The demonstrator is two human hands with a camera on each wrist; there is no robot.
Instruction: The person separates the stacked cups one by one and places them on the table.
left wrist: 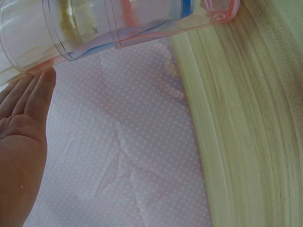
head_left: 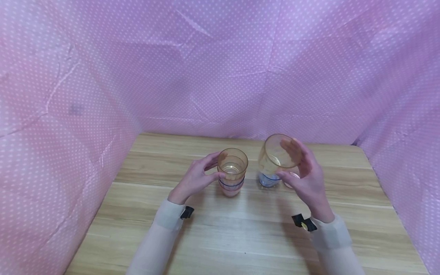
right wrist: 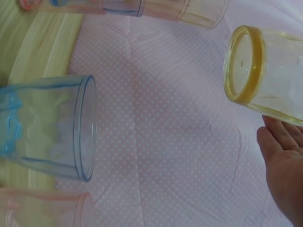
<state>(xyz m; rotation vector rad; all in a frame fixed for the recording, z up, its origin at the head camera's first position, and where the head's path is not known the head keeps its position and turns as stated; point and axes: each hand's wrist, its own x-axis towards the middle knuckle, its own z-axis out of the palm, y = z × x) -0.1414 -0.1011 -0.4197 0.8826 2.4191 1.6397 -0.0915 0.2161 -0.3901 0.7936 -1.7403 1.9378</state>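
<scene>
A stack of nested clear plastic cups (head_left: 232, 182), yellow at the top with blue and pink tints below, stands upright on the table. My left hand (head_left: 193, 178) holds it near the top, thumb on the near side and fingers behind. Raised off the table, a yellow cup (head_left: 271, 158) is gripped by my right hand (head_left: 312, 181) between thumb and fingers. Its yellow base ring shows in the right wrist view. Below it stands a blue cup (right wrist: 47, 127), partly hidden in the head view. Beside that is a pink cup (right wrist: 45, 208), mostly behind my right hand in the head view.
The wood-grain table (head_left: 240, 236) extends around the cups. Pink dotted cloth (head_left: 213, 84) hangs behind it and along both sides. Each wrist wears a pale band with a black piece (head_left: 187, 212) on it.
</scene>
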